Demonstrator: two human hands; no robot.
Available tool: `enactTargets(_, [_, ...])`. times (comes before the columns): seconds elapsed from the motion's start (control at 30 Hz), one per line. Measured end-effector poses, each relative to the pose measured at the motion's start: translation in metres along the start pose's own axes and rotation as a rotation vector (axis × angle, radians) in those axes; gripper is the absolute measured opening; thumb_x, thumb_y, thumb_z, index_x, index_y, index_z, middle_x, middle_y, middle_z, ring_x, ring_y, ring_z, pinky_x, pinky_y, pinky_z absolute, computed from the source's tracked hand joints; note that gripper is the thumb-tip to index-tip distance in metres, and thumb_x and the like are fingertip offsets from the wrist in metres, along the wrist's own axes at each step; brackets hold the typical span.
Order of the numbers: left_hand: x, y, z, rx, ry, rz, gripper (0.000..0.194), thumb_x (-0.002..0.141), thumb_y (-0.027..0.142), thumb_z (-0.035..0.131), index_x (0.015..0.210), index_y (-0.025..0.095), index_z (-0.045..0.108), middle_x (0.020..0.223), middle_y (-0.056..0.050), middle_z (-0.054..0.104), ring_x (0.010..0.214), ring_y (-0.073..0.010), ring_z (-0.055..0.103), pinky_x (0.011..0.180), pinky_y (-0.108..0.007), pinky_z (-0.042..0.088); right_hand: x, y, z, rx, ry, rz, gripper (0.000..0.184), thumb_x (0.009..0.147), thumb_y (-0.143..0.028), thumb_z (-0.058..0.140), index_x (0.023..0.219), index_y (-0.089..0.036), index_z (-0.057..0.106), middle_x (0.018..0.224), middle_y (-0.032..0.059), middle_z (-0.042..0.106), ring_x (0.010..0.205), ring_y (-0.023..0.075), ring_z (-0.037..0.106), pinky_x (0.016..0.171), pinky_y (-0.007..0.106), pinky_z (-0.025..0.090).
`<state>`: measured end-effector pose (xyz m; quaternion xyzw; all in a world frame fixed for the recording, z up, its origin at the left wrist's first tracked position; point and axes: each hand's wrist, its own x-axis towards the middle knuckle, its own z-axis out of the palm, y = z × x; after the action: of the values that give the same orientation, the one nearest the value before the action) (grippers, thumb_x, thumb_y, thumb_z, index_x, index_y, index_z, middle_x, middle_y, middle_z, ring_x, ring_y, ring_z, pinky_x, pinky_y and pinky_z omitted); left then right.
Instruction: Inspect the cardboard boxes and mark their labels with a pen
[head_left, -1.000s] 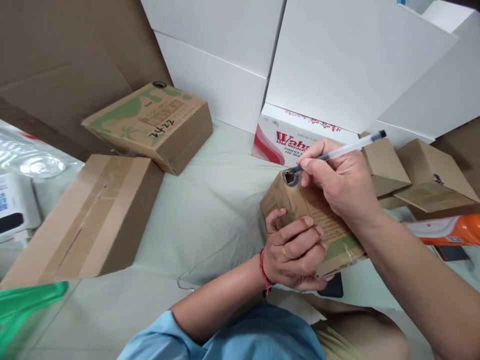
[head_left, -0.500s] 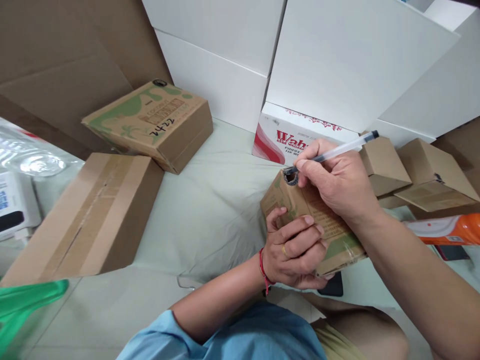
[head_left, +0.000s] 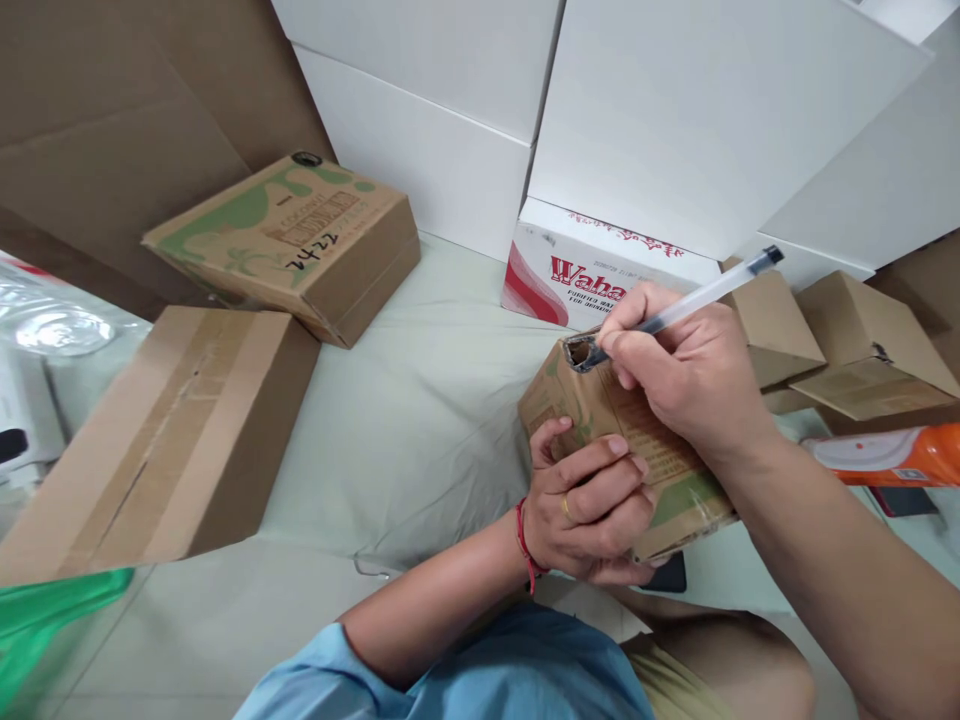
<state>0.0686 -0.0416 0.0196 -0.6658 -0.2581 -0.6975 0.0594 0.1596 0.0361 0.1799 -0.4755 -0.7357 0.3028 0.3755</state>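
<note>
Orange-and-white item (head_left: pixel 877 455) cut off at right edge. White carton (head_left: pixel 559 275): lettering partly hidden behind right hand (head_left: pixel 686 365). Green plastic (head_left: pixel 56 615) cropped left. Held box (head_left: pixel 679 475): fine print unreadable.

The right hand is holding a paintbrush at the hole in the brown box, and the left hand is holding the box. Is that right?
Not quite: it isn't a paintbrush. The head view shows a pen with a see-through barrel in the right hand, at the hole in the brown box. The left hand is holding the box.
</note>
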Motion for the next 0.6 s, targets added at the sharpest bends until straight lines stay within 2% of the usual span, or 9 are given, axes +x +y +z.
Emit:
enactTargets(0.13, [-0.0007, -0.0011, -0.0003, -0.03, -0.003, 0.014, 0.029, 0.104, 0.048, 0.054, 0.105, 0.025, 0.071, 0.109, -0.004, 0.084, 0.12, -0.0256, 0.073, 0.13, -0.058, 0.036, -0.0001, -0.0022, 0.0004, -0.031, 0.064, 0.018, 0.021, 0.086, -0.011, 0.062, 0.069, -0.023, 0.059, 0.052, -0.0081, 0.045, 0.049, 0.0096, 0.039, 0.048, 0.025, 0.03])
enactTargets(0.3, [-0.0033, -0.0014, -0.0016, -0.049, -0.029, 0.01, 0.025, 0.096, 0.051, 0.065, 0.102, 0.027, 0.072, 0.114, -0.004, 0.083, 0.125, -0.0288, 0.073, 0.13, -0.059, 0.034, 0.0009, 0.0016, 0.0015, -0.066, 0.165, 0.059, 0.024, 0.087, -0.009, 0.062, 0.068, -0.023, 0.058, 0.052, -0.008, 0.044, 0.049, 0.0101, 0.039, 0.049, 0.026, 0.03])
enactTargets(0.4, [-0.0022, -0.0015, -0.0015, -0.043, -0.019, 0.016, 0.025, 0.098, 0.05, 0.062, 0.102, 0.027, 0.072, 0.112, -0.004, 0.083, 0.124, -0.0279, 0.073, 0.131, -0.058, 0.034, 0.0019, 0.0034, 0.0021, -0.075, 0.206, 0.08, 0.025, 0.089, -0.01, 0.064, 0.068, -0.023, 0.058, 0.052, -0.0078, 0.047, 0.049, 0.0098, 0.039, 0.048, 0.025, 0.03])
enactTargets(0.5, [-0.0001, -0.0017, -0.0007, -0.026, -0.01, 0.017, 0.028, 0.103, 0.048, 0.054, 0.102, 0.027, 0.072, 0.11, -0.003, 0.083, 0.123, -0.0254, 0.073, 0.131, -0.057, 0.035, 0.0026, 0.0057, 0.0026, -0.029, 0.199, 0.074, 0.021, 0.093, -0.014, 0.066, 0.074, -0.023, 0.06, 0.056, -0.0072, 0.054, 0.049, 0.009, 0.042, 0.048, 0.024, 0.033])
enactTargets(0.6, [0.0005, -0.002, 0.0001, -0.026, 0.0, 0.017, 0.028, 0.104, 0.046, 0.052, 0.102, 0.026, 0.072, 0.109, -0.003, 0.083, 0.123, -0.0245, 0.073, 0.132, -0.056, 0.035, 0.0027, 0.0071, 0.0026, 0.047, 0.13, 0.034, 0.015, 0.098, -0.02, 0.066, 0.083, -0.023, 0.063, 0.063, -0.0063, 0.061, 0.049, 0.0085, 0.045, 0.049, 0.022, 0.035])
